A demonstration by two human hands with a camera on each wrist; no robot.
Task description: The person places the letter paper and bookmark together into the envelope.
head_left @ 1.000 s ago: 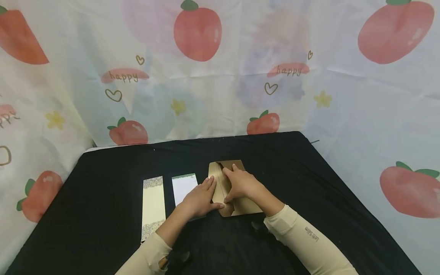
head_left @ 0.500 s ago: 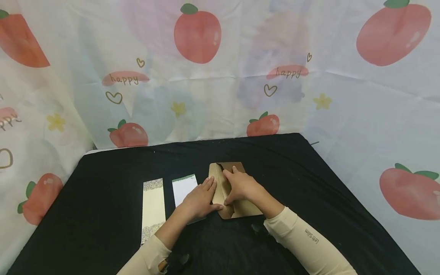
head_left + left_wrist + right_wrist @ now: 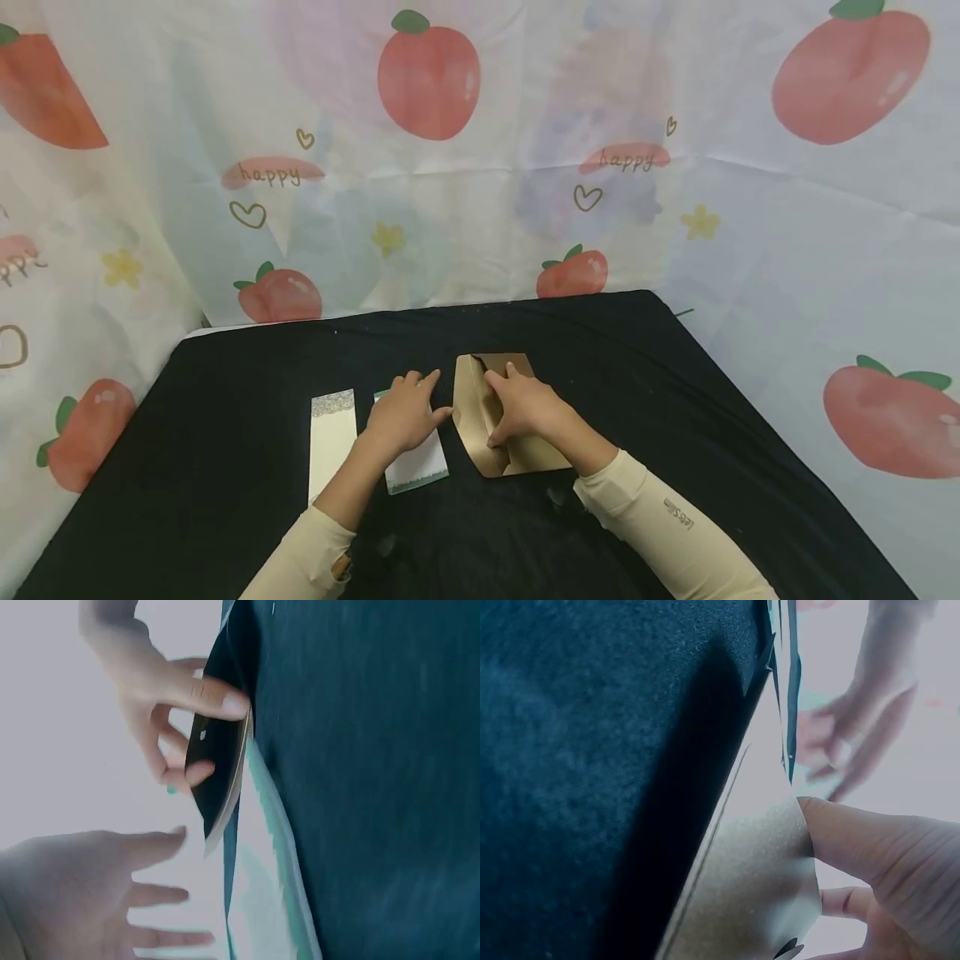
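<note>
A tan paper envelope (image 3: 471, 412) lies on the black cloth right of centre, its flap folded out to the left. My right hand (image 3: 528, 406) grips it at the mouth, thumb at the near side and fingers towards the far side. In the right wrist view the thumb sits on the edge of the envelope (image 3: 742, 855). My left hand (image 3: 405, 414) is apart from the envelope, fingers spread, over a white card (image 3: 420, 465) with green borders, covering its middle. In the left wrist view the left hand (image 3: 75, 889) holds nothing.
A long cream card (image 3: 330, 442) with a lace pattern lies at the left, partly behind the left forearm. The black cloth (image 3: 645, 375) covers the table. A fruit-printed curtain (image 3: 480, 225) hangs behind and at both sides.
My left hand has lifted off the envelope's flap and moved left over the white card, uncovering the card's near end. The right hand has stayed at the envelope's mouth.
</note>
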